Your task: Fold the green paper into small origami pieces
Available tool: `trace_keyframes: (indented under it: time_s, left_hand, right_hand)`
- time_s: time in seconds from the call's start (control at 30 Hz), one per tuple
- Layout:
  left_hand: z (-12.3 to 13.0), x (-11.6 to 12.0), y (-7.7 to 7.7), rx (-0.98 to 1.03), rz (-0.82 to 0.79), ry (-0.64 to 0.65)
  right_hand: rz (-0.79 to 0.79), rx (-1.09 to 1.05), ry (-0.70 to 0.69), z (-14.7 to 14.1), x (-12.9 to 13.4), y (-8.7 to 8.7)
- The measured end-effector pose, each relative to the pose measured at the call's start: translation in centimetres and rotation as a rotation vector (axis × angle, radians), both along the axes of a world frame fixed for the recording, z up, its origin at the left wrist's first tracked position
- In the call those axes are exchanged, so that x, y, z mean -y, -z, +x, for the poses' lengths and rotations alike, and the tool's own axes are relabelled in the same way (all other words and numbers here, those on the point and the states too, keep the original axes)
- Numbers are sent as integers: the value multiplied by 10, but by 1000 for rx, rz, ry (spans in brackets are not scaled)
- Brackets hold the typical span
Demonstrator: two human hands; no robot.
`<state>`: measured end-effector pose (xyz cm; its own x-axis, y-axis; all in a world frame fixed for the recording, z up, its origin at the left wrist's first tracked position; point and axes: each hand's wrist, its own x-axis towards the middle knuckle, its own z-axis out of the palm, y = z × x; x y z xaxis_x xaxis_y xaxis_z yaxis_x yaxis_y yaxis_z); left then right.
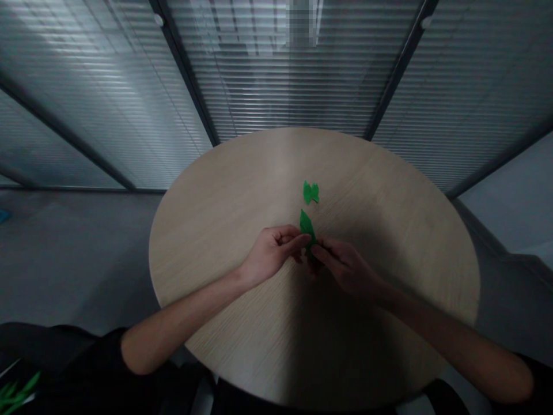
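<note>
Between my two hands, above the middle of the table, is a folded piece of green paper with a pointed upper end. My left hand pinches it from the left, the thumb lying across its front. From the right, my right hand grips its lower part between thumb and fingers. The paper's bottom end is partly hidden by the fingertips. Just beyond, a second green folded paper shape with two wing-like halves lies on the tabletop, apart from both hands.
The round wooden table stands close to glass partitions with blinds. A dark shadow covers its near right part. Green leaves show at the bottom left corner, and a small blue thing is at the left edge.
</note>
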<state>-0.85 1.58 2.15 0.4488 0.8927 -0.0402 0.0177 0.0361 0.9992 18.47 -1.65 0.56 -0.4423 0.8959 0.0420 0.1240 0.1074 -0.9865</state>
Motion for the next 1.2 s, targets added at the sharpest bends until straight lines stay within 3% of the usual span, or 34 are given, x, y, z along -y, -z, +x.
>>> trace_keyframes:
  time_s: [0.87,1.1,1.2]
  left_hand:
    - [1,1,4,9,-25,-17]
    - [0,4,4,-70,83,-33]
    - [0,5,3,-101,120,-24]
  right_hand:
    - [-48,0,-7,-1,-1,-2]
    - [-23,-16,162,2,-5,-2]
    - [4,-51,171,3,-7,-2]
